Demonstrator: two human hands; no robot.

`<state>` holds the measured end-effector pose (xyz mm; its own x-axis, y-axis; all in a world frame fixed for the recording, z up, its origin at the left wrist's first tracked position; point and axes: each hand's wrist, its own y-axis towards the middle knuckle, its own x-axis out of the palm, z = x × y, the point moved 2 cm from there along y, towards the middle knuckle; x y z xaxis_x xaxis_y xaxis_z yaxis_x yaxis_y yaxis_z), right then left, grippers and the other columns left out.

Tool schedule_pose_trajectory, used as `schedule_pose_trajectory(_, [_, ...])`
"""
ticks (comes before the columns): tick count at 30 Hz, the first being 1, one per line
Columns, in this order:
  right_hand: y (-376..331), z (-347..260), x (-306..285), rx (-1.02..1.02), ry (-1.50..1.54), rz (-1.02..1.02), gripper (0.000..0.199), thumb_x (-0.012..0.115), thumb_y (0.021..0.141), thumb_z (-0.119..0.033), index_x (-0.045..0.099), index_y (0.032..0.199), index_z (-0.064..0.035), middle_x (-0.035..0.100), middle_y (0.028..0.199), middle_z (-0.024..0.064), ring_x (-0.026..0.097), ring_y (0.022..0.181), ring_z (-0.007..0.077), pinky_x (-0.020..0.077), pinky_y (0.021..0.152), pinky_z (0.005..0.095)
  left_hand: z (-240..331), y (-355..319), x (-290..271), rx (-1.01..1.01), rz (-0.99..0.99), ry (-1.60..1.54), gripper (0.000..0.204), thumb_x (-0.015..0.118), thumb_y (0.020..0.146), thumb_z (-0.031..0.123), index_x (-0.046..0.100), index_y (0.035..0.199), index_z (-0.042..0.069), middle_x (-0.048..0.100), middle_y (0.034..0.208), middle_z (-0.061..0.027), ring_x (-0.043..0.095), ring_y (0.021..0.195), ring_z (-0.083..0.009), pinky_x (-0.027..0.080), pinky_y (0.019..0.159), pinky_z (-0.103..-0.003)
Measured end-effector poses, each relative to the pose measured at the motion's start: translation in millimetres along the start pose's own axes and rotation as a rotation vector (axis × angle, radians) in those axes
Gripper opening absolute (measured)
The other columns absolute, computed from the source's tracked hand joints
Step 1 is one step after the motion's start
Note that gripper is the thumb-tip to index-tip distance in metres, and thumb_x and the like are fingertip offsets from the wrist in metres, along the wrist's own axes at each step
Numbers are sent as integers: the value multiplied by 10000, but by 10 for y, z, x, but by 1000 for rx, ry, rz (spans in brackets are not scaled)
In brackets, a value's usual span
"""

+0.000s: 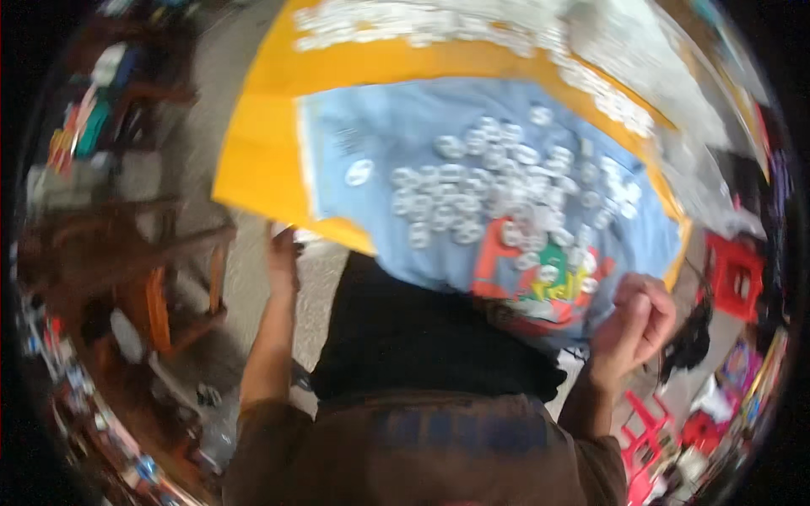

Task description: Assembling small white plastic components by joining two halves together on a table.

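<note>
Many small white round pieces (451,190), ring-like with darker middles, lie scattered over a light blue cloth (333,152). The cloth covers part of a yellow tabletop (261,152) and carries a red, green and yellow print near me. At the cloth's near right edge is my right hand (634,325), its fingers curled closed; whatever may be inside them is hidden. My left hand (285,261) hangs low beside the table's near left corner. Its fingers are blurred and partly hidden, with a small dark shape next to them.
More white pieces (405,24) are heaped along the table's far side, beside clear plastic bags (624,51). A wooden stool-like frame (177,287) stands at left. To the right are a red plastic stool (732,274) and a pink-red chair (645,430).
</note>
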<state>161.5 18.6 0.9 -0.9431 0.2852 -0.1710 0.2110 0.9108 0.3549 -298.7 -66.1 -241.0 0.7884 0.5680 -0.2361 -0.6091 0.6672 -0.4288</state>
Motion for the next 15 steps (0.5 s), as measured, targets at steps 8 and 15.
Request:
schedule_pose_trajectory(8, [109,194,-368,4,-399,-113,127,564,783,34,535,905,13,538,822,114,503,698,202,406,627,274,1091,-499,-134,290,543,-2,370,411,897,158,382,1243,32,559,1013,-142,492,726,-184,428,658,-311])
schedule_pose_trajectory(15, [214,169,-373,-20,-557,-227,183,655,695,-43,579,862,-44,555,811,101,521,734,260,389,656,337,2618,-1171,692,977,203,0,272,457,893,78,470,1130,-54,565,892,-139,490,767,-168,408,684,-271])
